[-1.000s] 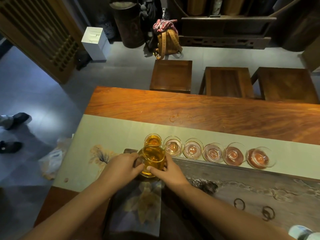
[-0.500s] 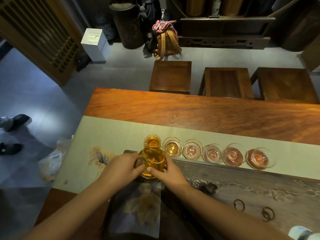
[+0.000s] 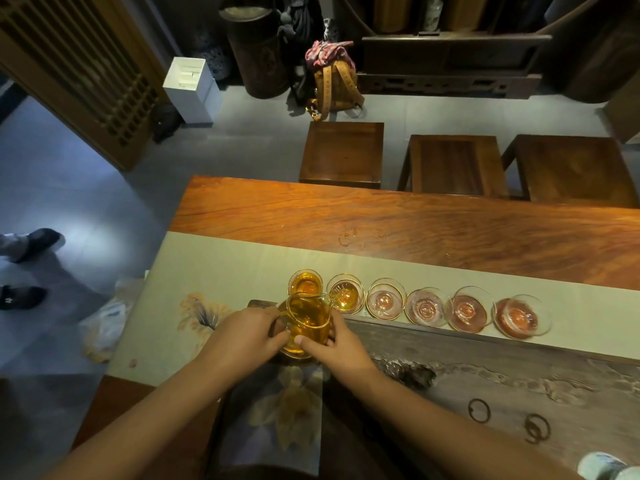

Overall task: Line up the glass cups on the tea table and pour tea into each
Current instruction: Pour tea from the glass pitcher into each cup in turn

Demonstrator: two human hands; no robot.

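Wood of the tea table (image 3: 450, 233) carries a pale runner (image 3: 242, 268), on which six glass cups (image 3: 420, 306) are lined up. A glass pitcher (image 3: 308, 320) of amber tea is clasped by the left hand (image 3: 242, 337) and right hand (image 3: 341, 349), tipped over the second cup (image 3: 346, 293). The tilt is best kept slight and eased back before the rim is reached.

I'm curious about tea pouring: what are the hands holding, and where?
Both hold one glass tea pitcher: the left hand on its left side, the right hand on its lower right wall.
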